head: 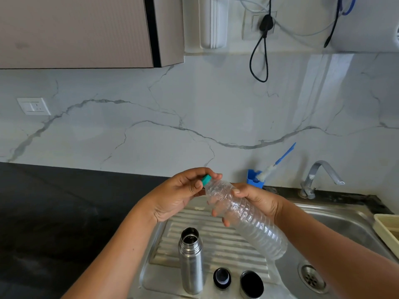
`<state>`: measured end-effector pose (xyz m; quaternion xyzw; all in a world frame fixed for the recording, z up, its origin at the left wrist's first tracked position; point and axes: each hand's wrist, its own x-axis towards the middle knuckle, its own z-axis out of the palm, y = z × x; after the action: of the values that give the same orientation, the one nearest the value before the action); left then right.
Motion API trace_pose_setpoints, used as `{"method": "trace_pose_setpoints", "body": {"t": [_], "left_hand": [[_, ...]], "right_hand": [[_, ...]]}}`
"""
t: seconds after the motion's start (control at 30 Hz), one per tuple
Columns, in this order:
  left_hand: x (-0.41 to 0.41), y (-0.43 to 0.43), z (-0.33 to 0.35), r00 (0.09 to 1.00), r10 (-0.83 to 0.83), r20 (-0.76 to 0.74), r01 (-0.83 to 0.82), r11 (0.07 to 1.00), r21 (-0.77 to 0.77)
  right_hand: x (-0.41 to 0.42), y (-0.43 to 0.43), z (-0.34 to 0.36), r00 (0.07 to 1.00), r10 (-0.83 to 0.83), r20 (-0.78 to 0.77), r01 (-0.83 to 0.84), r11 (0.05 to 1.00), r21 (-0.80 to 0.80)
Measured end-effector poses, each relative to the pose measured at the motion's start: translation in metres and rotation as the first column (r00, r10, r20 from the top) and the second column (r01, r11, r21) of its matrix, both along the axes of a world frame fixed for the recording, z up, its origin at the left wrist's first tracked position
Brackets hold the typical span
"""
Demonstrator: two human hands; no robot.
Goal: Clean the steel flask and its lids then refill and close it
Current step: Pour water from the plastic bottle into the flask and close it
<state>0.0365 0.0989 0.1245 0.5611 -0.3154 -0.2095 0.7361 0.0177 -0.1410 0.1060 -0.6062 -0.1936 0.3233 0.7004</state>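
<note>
1. Head view, nearest first: both forearms reach in from the lower edge. Between them the steel flask (191, 262) stands upright and open on the drainboard (216, 229), with the small black stopper (222, 278) and the wider outer lid (251, 284) just beside it to the right.
2. Above them, the left hand (179, 197) pinches the teal cap (206, 179) between thumb and fingertips. The right hand (257, 201) is wrapped round the upper body of the tilted plastic bottle (248, 221).
3. The step looks like uncapping the bottle to refill the flask. To do it well, hold the ribbed, thin-looking wall lightly so it does not buckle and spurt. Turn only the cap, bring the neck up before it comes free, then pour slowly over the narrow flask mouth.
4. Hard to make out: how much water the bottle holds, whether the cap is already loose, and whether the dark flask interior is clean or wet.
5. The outer lid is cut by the lower edge, and the cream tray (386, 229) by the right edge.
</note>
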Motion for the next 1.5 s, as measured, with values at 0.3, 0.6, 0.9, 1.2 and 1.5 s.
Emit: {"method": "trace_pose_setpoints", "body": {"t": [0.3, 0.6, 0.9, 1.2, 1.5], "left_hand": [[0.029, -0.005, -0.021, 0.999, -0.041, -0.033, 0.042, 0.999, 0.031], [0.071, 0.009, -0.095, 0.855, 0.517, 0.047, -0.487, 0.768, 0.416], [0.085, 0.027, -0.165, 0.777, 0.605, 0.175, -0.557, 0.529, 0.641], [0.092, 0.028, -0.177, 0.798, 0.544, 0.259, -0.545, 0.469, 0.695], [0.104, 0.017, -0.172, 0.826, 0.466, 0.318, -0.525, 0.432, 0.733]], "right_hand": [[0.024, -0.009, -0.028, 0.990, 0.090, -0.106, -0.079, 0.992, 0.102], [0.104, -0.009, -0.053, 0.740, -0.604, 0.297, 0.673, 0.647, -0.360], [0.212, -0.036, -0.115, 0.569, -0.445, 0.692, 0.822, 0.280, -0.496], [0.258, -0.044, -0.142, 0.576, -0.406, 0.709, 0.815, 0.217, -0.537], [0.275, -0.048, -0.143, 0.590, -0.417, 0.691, 0.797, 0.165, -0.581]]}}
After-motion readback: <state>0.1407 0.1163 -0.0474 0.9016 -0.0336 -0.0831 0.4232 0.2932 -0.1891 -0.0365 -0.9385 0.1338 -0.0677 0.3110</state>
